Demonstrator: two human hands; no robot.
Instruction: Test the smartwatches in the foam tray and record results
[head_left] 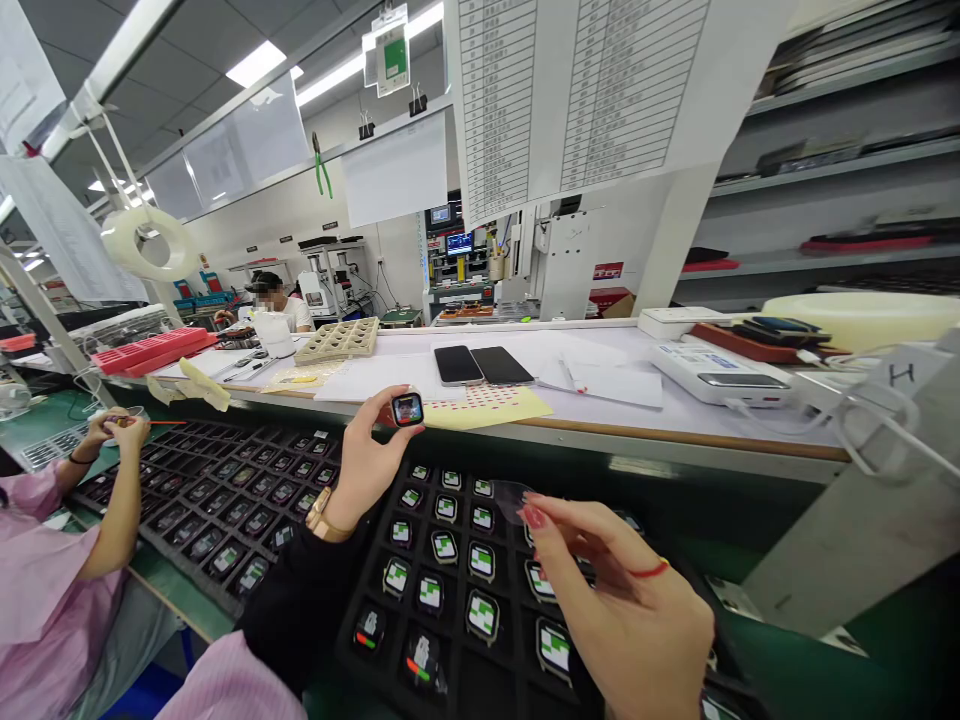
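My left hand (373,452) is raised over the far edge of the black tray, its thumb and fingers closed on a smartwatch case (407,408) with a lit screen and no strap. My right hand (626,590) hovers above the tray's right part, thumb and forefinger pinching a thin clear plastic film (511,497). Beneath the hands lies the black compartment tray (487,685). Several watch cases (444,546) sit in its compartments, most showing green and white screens. Two at the near left (422,660) show red and green marks. My right hand hides part of the tray.
A second black tray of watch cases (225,500) stands to the left, beside a co-worker in pink (60,580). On the raised shelf ahead lie two dark phones (459,366), yellow paper (487,408) and a white device (716,375). A metal post (847,520) rises at right.
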